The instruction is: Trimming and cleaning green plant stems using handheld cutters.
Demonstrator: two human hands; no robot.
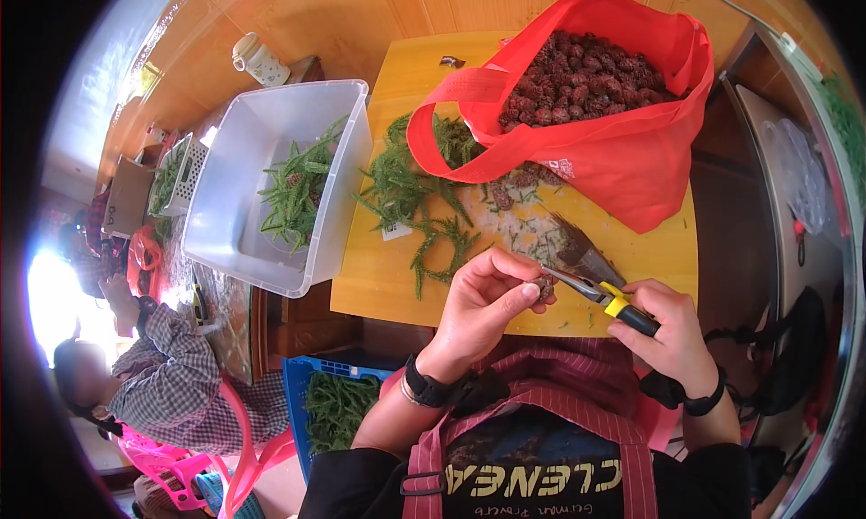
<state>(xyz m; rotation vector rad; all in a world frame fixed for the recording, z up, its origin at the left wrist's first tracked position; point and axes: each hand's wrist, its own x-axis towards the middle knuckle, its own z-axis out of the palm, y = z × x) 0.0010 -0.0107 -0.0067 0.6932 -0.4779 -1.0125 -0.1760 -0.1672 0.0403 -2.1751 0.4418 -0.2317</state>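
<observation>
Between the thumb and fingers of my left hand [476, 310] is a small brown pine cone [545, 286]. My right hand [672, 331] is closed around the yellow-and-black handles of long-nose pliers [586, 289]. The plier tips reach the pine cone's upper edge; whether they grip it is too small to tell. Just beyond my hands, a fan-shaped bundle of thin brown strands [585, 250] lies on the yellow table [663, 266]. Green artificial pine sprigs [410, 190] are spread left of it, with a few loose cones [502, 194] nearby.
A red fabric bag [622, 176] full of pine cones stands at the back right. To the left is a clear plastic bin [257, 248] with sprigs inside. Below it sits a blue crate [296, 402] of greenery. Another person [180, 375] in a checked top works at far left.
</observation>
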